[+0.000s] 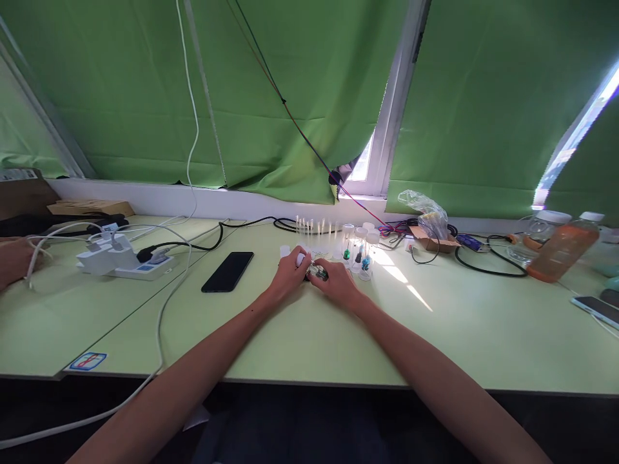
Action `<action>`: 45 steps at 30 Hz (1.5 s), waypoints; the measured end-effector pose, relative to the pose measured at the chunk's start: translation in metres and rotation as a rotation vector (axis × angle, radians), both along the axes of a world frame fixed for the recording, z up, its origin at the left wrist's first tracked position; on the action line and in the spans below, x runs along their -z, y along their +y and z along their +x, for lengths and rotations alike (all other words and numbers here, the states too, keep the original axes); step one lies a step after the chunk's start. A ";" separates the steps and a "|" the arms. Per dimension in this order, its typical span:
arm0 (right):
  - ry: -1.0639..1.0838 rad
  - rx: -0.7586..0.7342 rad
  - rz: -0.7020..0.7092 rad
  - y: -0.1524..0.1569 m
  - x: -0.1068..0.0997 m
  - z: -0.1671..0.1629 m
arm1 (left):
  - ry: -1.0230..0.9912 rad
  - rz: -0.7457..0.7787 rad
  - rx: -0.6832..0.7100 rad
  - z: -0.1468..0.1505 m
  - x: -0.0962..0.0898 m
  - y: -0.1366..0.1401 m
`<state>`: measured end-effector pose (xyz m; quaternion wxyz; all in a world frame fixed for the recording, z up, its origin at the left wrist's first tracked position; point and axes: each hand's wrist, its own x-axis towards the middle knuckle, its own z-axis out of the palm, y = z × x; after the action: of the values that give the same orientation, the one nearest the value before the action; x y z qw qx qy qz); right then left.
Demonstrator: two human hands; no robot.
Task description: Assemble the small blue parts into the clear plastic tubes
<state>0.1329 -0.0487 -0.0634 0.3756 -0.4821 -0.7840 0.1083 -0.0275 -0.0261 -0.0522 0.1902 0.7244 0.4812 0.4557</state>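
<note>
My left hand (289, 272) and my right hand (337, 281) meet over the middle of the table. A small white cap (300, 259) shows at the left thumb, the fingers closed around it. My right fingers pinch a clear vial (320, 273) with dark green bits inside, lying tilted between the hands. Whether cap and vial are joined is hidden by the fingers. Just right of the hands stand several clear vials with coloured contents, one with green (347, 253) and one with blue (366, 264). Thin clear tubes (309, 235) rise behind the hands. Another white cap (285, 250) lies left of them.
A black phone (227, 272) lies to the left, near a white power strip (145, 265) and loose cables. Another person's hand (17, 263) rests at the far left. Rightward are a small cardboard box (434, 241), an orange-filled bottle (563, 250) and a second phone (597, 309).
</note>
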 end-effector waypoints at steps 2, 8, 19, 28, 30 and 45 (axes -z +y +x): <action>-0.011 -0.006 -0.014 -0.001 -0.001 0.000 | 0.008 -0.013 -0.005 -0.001 -0.001 -0.001; -0.033 -0.003 -0.036 -0.002 -0.001 0.001 | 0.014 -0.028 0.020 -0.002 0.000 0.003; -0.068 0.001 -0.041 -0.003 -0.002 0.001 | 0.073 0.016 -0.002 -0.005 0.003 0.010; -0.087 0.003 -0.047 -0.003 -0.002 0.001 | 0.105 0.031 -0.010 -0.006 0.004 0.011; -0.104 0.009 -0.047 -0.004 -0.003 0.001 | 0.128 0.025 -0.005 -0.006 0.005 0.012; -0.262 0.085 0.011 -0.004 -0.004 0.000 | 0.088 0.012 -0.019 -0.002 0.004 0.008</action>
<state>0.1325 -0.0523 -0.0598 0.2768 -0.5230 -0.8058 0.0239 -0.0298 -0.0180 -0.0560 0.1599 0.7402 0.4932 0.4280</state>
